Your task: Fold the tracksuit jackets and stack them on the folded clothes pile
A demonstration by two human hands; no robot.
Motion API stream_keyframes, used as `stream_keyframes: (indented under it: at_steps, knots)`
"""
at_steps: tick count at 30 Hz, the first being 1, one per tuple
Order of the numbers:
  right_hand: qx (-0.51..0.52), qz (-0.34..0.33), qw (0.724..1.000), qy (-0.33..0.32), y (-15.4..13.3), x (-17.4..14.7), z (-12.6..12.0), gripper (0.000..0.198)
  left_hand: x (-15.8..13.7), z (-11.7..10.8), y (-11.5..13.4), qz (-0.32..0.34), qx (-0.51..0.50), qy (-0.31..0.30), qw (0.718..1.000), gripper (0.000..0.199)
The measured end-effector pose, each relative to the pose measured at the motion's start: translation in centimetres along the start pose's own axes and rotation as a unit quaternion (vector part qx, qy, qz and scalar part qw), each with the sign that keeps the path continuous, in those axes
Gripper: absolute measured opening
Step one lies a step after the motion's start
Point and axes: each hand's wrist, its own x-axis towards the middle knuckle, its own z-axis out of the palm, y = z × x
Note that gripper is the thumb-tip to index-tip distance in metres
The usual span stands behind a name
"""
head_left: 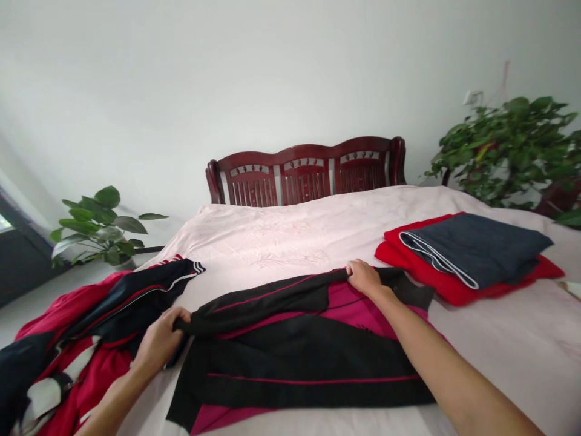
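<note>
A black and magenta jacket point(308, 345) lies spread on the pink bedsheet in front of me, its black sleeves laid across its body. My left hand point(161, 339) is closed on the end of the far sleeve, at the jacket's left side. Further along, my right hand point(364, 278) grips the jacket's far edge, near the top of that same sleeve. The fingertips of both hands are partly hidden by the hands themselves and the cloth.
To the left lies a loose heap of red and navy clothes point(100, 321). Folded red cloth point(390, 254) and a dark blue garment point(476, 245) are stacked at the right. A wooden headboard point(304, 172), a left potted plant point(106, 227) and a right leafy plant point(508, 151) stand beyond.
</note>
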Motion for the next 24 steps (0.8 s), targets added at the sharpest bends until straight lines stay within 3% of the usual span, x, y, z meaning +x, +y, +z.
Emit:
stream_keyframes:
  at_steps: [2, 4, 7, 10, 12, 15, 17, 19, 21, 24]
  knots:
    - [0.004, -0.016, 1.000, -0.001, 0.2, -0.1, -0.3, 0.017, -1.2, 0.9, -1.3, -0.003, -0.005, -0.073, 0.997, 0.020]
    - [0.008, -0.046, 0.999, 0.006, -0.3, -0.1, -1.0, 0.024, -1.8, 0.8, -1.4, 0.017, -0.019, -0.109, 0.994, 0.027]
    - [0.027, -0.109, 0.994, 0.008, -1.8, -0.4, -2.0, 0.032, -2.0, -0.1, 0.1, 0.043, -0.015, -0.120, 0.992, 0.035]
    - [0.060, -0.133, 0.989, 0.000, -3.2, -0.7, -2.5, 0.018, -1.4, -1.0, 1.7, 0.047, 0.008, -0.121, 0.992, 0.030]
    - [0.071, -0.099, 0.992, 0.017, -3.5, -0.8, -2.7, 0.013, -0.7, -1.6, 2.2, 0.005, 0.007, -0.077, 0.997, 0.023]
    - [0.077, -0.014, 0.995, 0.056, -3.2, -0.9, -2.9, 0.024, 0.6, -2.6, 2.4, -0.084, -0.023, 0.042, 0.995, 0.026]
    - [0.091, 0.004, 0.995, 0.051, -3.2, -1.2, -3.1, 0.023, 1.2, -3.0, 2.6, -0.104, -0.055, 0.079, 0.990, 0.027]
    - [0.110, -0.024, 0.993, 0.030, -4.0, -1.8, -3.1, 0.019, 1.7, -3.1, 3.1, -0.106, -0.092, 0.072, 0.987, 0.028]
    - [0.134, -0.097, 0.986, 0.007, -5.4, -2.7, -2.9, 0.016, 2.0, -3.0, 3.7, -0.113, -0.114, 0.066, 0.985, 0.030]
    - [0.135, -0.215, 0.966, -0.047, -8.1, -4.1, -2.4, 0.021, 2.7, -3.1, 5.0, -0.129, -0.100, 0.103, 0.981, 0.032]
